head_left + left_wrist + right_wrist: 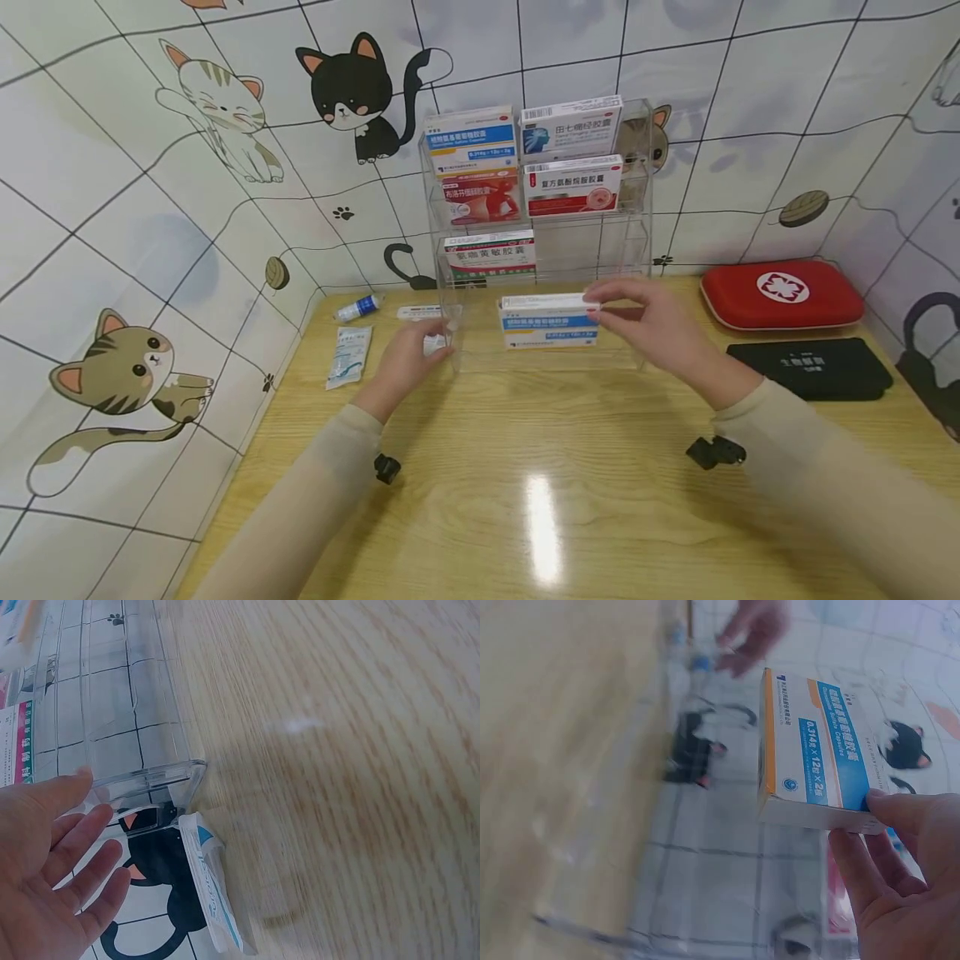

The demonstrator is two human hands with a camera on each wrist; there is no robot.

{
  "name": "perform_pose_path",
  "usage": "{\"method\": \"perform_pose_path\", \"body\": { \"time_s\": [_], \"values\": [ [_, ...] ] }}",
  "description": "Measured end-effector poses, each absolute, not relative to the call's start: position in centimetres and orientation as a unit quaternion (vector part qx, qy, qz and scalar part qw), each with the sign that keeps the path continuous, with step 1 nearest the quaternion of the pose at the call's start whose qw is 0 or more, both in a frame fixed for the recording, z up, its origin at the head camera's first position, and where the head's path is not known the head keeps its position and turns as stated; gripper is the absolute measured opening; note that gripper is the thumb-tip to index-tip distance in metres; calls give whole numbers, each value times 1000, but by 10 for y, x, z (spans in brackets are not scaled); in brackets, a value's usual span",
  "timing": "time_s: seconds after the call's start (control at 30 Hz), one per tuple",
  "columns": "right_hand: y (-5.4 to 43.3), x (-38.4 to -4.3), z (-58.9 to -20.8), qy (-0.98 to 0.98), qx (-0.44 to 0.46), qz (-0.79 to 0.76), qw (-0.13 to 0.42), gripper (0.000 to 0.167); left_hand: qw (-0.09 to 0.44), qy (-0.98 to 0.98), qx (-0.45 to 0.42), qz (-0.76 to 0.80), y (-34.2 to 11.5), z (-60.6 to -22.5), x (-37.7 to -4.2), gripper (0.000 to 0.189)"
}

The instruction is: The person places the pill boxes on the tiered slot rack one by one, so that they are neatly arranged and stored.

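My right hand (651,323) pinches the right end of a white, blue and orange medicine box (550,326), thumb on its printed front. The right wrist view shows this capsule box (814,742) tilted, in front of the clear rack. At the left side of the clear acrylic rack (633,243), my left hand (411,358) holds the lower edge between thumb and fingers. Up close in the left wrist view, the left hand (64,855) has its thumb and bent fingers about the rack's side. A green-and-white medicine box (491,257) sits on the rack's lower tier.
Higher in the rack stand a matching blue box (471,142), a red box (480,198) and two white boxes. A small bottle (358,308) and a sachet (348,357) lie left. A red case (782,294) and a black pouch (810,368) lie right, by the wall.
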State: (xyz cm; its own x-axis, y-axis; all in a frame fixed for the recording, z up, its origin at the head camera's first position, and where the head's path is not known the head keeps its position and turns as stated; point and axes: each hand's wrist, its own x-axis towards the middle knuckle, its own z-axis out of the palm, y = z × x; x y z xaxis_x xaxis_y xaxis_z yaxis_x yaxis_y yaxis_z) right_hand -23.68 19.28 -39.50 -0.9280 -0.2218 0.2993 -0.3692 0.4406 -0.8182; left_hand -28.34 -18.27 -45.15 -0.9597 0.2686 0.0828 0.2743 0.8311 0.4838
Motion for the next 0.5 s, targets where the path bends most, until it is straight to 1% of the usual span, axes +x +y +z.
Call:
{"method": "perform_pose_path", "body": {
  "time_s": [0.17, 0.27, 0.4, 0.5],
  "values": [
    [218, -244, -354, -864, 142, 464, 134, 24, 7, -955, -143, -260, -182, -453, -284, 51],
    [228, -253, -335, -858, 137, 466, 166, 26, 5, -955, -140, -263, -183, -454, -284, 52],
    [239, -270, -320, -849, 161, 455, 215, 25, 1, -955, -142, -261, -184, -454, -285, 52],
    [244, -283, -317, -844, 170, 447, 244, 24, 2, -956, -142, -258, -184, -453, -285, 51]
  ]
}}
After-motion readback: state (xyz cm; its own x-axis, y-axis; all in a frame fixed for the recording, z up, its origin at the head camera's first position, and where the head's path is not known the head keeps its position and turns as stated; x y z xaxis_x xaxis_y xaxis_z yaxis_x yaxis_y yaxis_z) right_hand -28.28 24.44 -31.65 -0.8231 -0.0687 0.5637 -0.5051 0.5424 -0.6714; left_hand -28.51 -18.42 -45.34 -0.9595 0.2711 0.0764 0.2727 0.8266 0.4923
